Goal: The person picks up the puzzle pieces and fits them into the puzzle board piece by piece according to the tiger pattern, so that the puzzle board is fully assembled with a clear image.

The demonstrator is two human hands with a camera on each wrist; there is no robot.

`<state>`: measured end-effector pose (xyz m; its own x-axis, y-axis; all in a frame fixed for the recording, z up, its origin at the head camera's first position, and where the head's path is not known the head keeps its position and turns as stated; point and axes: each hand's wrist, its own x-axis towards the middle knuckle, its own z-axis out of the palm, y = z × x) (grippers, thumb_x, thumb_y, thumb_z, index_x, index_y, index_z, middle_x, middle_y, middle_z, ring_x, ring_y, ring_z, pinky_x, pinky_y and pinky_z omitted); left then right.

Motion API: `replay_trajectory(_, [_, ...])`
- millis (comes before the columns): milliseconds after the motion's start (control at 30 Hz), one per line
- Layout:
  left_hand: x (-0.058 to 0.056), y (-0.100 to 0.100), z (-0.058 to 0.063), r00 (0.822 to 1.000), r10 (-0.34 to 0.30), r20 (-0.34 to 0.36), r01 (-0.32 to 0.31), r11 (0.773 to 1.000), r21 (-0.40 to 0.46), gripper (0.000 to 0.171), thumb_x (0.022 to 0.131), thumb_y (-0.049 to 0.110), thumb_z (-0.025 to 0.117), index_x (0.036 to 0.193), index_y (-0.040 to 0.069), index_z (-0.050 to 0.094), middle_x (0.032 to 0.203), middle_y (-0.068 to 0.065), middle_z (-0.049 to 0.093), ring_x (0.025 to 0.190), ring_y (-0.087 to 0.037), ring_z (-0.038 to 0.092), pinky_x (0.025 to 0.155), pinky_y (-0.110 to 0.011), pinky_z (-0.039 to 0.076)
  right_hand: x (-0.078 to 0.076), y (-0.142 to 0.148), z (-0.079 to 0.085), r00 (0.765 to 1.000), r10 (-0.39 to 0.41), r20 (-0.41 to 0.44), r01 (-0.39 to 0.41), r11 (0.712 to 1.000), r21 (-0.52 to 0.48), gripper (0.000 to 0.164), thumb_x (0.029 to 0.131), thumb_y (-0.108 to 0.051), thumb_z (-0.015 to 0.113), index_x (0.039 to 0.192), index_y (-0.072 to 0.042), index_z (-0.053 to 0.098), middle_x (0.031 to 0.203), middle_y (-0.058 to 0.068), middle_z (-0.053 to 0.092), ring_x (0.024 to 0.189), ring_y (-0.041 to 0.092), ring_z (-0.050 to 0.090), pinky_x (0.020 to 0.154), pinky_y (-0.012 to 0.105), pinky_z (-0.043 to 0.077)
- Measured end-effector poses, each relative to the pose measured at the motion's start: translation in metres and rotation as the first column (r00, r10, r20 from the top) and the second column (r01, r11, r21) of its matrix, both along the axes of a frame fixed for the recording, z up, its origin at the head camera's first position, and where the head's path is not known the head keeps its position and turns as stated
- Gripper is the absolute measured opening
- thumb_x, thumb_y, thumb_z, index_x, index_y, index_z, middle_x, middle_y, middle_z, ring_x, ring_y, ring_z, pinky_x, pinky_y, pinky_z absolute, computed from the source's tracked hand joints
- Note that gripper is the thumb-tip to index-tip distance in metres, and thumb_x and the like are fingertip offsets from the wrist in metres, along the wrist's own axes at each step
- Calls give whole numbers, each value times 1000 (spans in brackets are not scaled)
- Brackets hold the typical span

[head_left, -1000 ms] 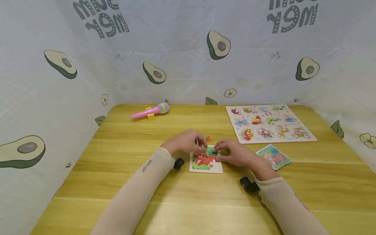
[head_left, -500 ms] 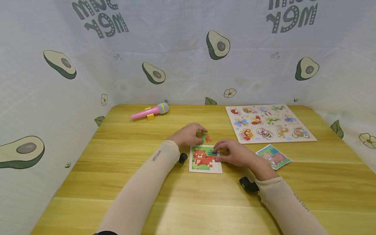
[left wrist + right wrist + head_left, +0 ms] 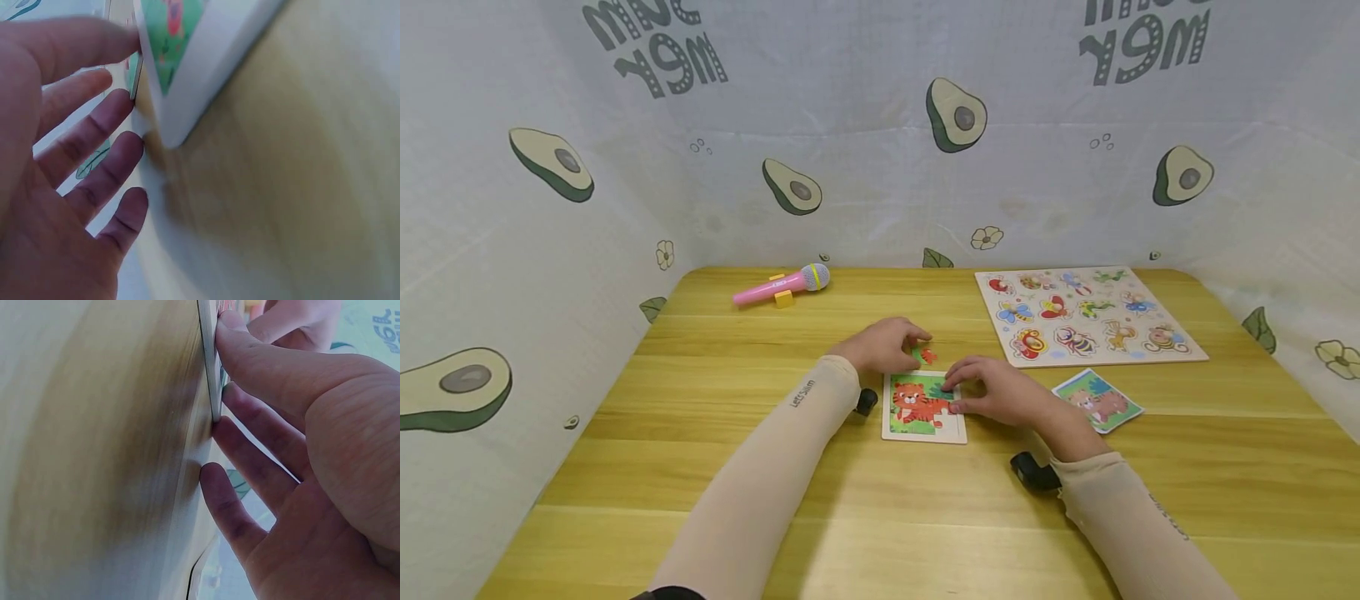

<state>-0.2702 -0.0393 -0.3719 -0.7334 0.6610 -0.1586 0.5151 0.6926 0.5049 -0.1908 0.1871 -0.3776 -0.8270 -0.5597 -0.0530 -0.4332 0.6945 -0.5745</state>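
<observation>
A tiger jigsaw puzzle lies in its pale tray in the middle of the table. My right hand holds the tray's right side, with thumb and forefinger on its top near the edge. Just beyond the far edge, my left hand reaches over a loose puzzle piece, red on green. The left thumb and forefinger pinch that piece, and its thin edge shows by the fingers in the left wrist view. The other left fingers stay spread.
A card stack with a bear picture lies right of my right hand. Behind it is a pegged insect board. A pink toy microphone rests at the back left. An avocado-print cloth hangs around the wooden table.
My left hand has left the puzzle's top and moved away from me to the loose piece, which has shifted slightly left. My right hand has stayed on the tray.
</observation>
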Motion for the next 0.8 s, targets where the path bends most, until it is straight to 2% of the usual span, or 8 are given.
replay_trajectory(200, [-1,-4,3,999,-10,52,12,999,-35,54,95,15,66,147,14,54,116,-4,59,99,-18,52,86,-30,45,0,0,0,1000,7,-1,-7,1000,-6,19,92,-19,76,109,-11,76,124,9,64,121,35,55,104,55,40])
replay_trajectory(467, [-3,-5,6,997,-33,71,38,996,-84,45,95,13,65,140,17,62,126,-3,60,109,-16,54,97,-33,45,1,0,-1,1000,10,-7,-10,1000,-10,19,92,-20,77,109,-11,76,123,9,64,120,35,55,104,55,40])
replay_trajectory(633, [-3,-8,8,997,-10,75,16,997,-74,37,98,18,68,135,16,65,125,-2,62,111,-15,54,100,-32,44,1,0,-1,1000,7,-11,-7,1000,-8,20,92,-20,77,109,-11,76,123,9,64,120,34,55,104,55,40])
replay_trajectory(800, [-4,-12,6,998,12,62,-9,999,-35,31,96,20,71,126,14,70,114,1,64,104,-14,56,95,-29,46,0,0,-1,1000,6,-9,-6,1000,-8,19,92,-20,77,109,-11,76,123,8,64,120,34,55,104,55,40])
